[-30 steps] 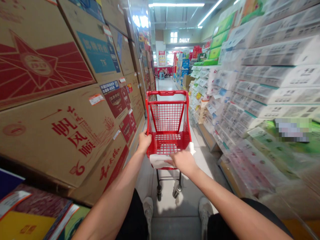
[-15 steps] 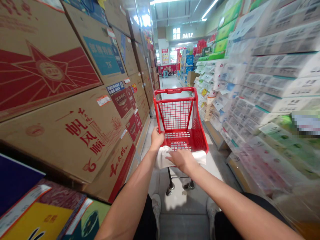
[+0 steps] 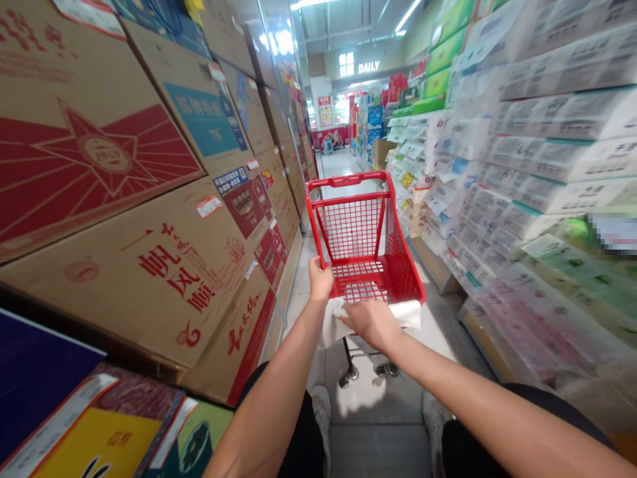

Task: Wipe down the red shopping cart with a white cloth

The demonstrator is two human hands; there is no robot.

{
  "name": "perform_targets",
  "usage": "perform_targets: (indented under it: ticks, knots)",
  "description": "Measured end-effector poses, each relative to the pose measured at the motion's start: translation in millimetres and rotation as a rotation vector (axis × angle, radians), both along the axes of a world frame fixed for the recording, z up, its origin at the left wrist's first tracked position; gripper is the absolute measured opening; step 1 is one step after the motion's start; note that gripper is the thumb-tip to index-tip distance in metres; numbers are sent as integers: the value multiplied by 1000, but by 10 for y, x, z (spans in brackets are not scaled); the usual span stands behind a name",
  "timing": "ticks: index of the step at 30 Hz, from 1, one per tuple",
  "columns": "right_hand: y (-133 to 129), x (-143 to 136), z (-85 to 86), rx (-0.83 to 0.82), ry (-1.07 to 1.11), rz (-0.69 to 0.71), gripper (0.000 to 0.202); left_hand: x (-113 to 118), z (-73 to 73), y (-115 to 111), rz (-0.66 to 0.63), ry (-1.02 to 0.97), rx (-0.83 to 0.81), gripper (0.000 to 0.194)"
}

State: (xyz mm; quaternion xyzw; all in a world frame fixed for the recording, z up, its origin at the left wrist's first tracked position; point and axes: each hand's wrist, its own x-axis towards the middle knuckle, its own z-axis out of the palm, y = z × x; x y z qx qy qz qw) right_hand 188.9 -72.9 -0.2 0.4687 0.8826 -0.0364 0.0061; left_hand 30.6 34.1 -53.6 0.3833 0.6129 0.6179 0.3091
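A red plastic shopping cart (image 3: 409, 259) with a grid basket stands in front of me on its wheels. My left hand (image 3: 321, 279) is closed around the left rim of its basket. A white cloth (image 3: 407, 315) drapes over the near rim and hangs down at the left. My right hand (image 3: 372, 321) presses on this cloth from above, fingers pointing left and closed on it against the rim. The part of the rim under the cloth is hidden.
Stacked cardboard cartons (image 3: 124, 279) line the left side closely. Packs of tissue paper (image 3: 542, 146) are piled along the right. A tiled floor (image 3: 348, 405) runs between them, with a blue stool (image 3: 327, 146) far ahead. My shoes (image 3: 322, 415) flank the cart's near wheels.
The cart's near end, the cloth and both hands appear slightly farther right and lower. The left hand keeps its hold on the rim, and the right hand stays on the cloth.
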Motion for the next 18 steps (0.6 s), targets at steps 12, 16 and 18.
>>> perform_targets:
  ticks: [12,16,18]
  knots:
    - [16,440,208,-31,-33,-30,33,-135,236,-90,-203,-43,-26,46]
    - [-17,544,162,7,-54,8,33,-185,228,-81,-210,-68,-15,48]
    - [-58,445,105,0,-45,7,33,-141,171,-74,-173,-78,6,47]
